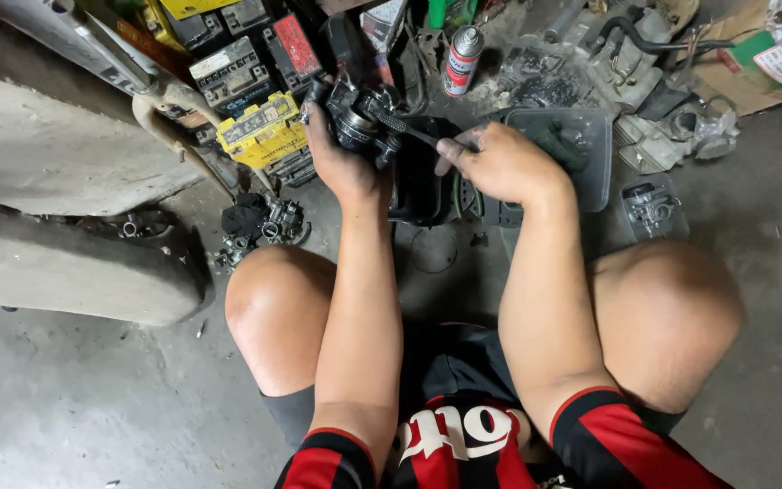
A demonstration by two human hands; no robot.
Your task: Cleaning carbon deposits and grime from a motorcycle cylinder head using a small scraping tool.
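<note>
Above the floor, left hand [341, 158] grips a carburetor [361, 116]; right hand [498, 163] holds a brush [409, 131] against it; red-white spray can [462, 61] and yellow battery [262, 131] nearby.

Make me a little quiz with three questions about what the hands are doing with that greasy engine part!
1. True or false: the left hand holds the dark metal engine part up off the floor.
2. What does the right hand grip? A) the spray can B) a thin dark tool C) the yellow battery
3. Fill in: the spray can stands upright on the ____, beyond the hands.

Key
1. True.
2. B, the thin dark tool; its tip points at the engine part. The spray can and the yellow battery are untouched.
3. Floor.
</note>
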